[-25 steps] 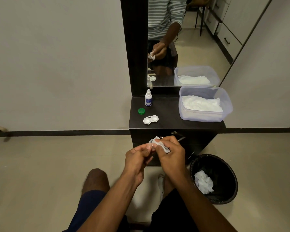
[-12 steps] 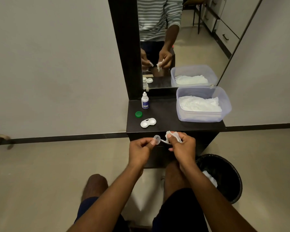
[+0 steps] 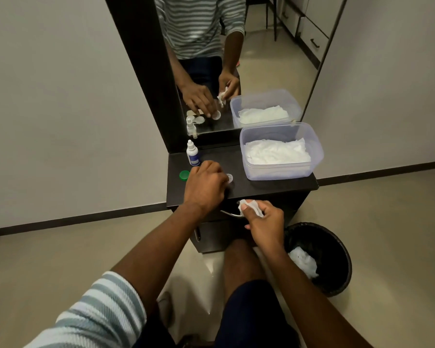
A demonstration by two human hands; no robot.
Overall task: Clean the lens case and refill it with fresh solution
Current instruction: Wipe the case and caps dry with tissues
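Reaching over the dark dresser top [image 3: 274,187], left hand [image 3: 205,187] curled down, fingertips pinching a clear lens-case cap [image 3: 229,177] beside the green cap [image 3: 184,175] and solution bottle [image 3: 193,153]. Right hand [image 3: 264,222] low by the drawer front, clutching a crumpled tissue [image 3: 249,207]; tissue tub [image 3: 280,150] behind, black bin [image 3: 319,257] below.

A clear plastic tub [image 3: 312,156] stands at the right end of the dark table [image 3: 274,185], against the mirror [image 3: 269,59] behind it. On the floor right of the table sits a black bin [image 3: 337,277].
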